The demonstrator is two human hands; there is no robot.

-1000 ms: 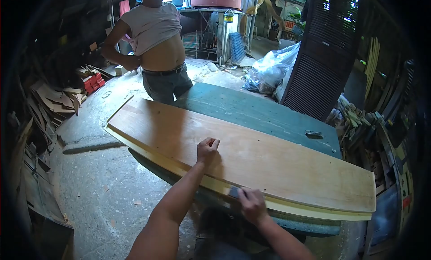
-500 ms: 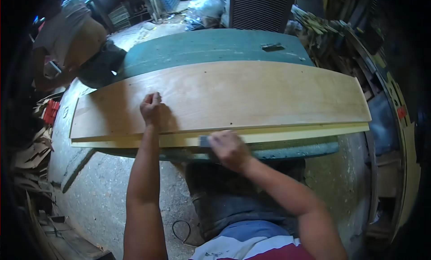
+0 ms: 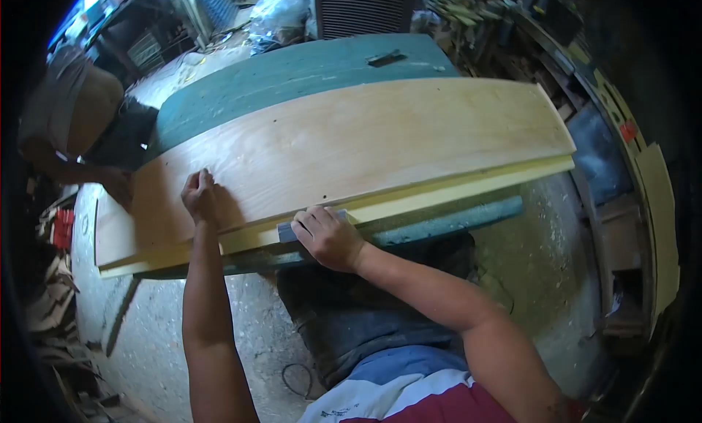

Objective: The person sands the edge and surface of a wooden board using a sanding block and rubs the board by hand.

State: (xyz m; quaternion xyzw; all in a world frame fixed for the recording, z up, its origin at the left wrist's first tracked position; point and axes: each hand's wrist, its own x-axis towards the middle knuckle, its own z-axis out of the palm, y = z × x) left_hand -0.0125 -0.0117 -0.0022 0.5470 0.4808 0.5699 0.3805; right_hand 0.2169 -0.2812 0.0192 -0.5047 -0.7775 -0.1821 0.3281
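My right hand [image 3: 327, 237] is closed round a grey block [image 3: 289, 231], which lies against the pale yellow edge strip [image 3: 453, 193] along the near side of a long wooden panel [image 3: 365, 134]. My left hand [image 3: 202, 196] rests on the panel's face, left of the middle, its fingers curled together; whether anything small is in them I cannot make out. The panel has a few dark holes and lies on a green table [image 3: 292, 79].
A person [image 3: 80, 116] bends at the left, one hand near the panel's left end. A small dark object [image 3: 386, 58] lies on the green table. Wood scraps [image 3: 461, 10] and a plastic bag [image 3: 281, 17] are behind; boards [image 3: 658, 218] stand at the right.
The view has tilted down and turned. The other person has bent down and now reaches toward the panel's left end. My right hand has moved left along the edge strip with the block.
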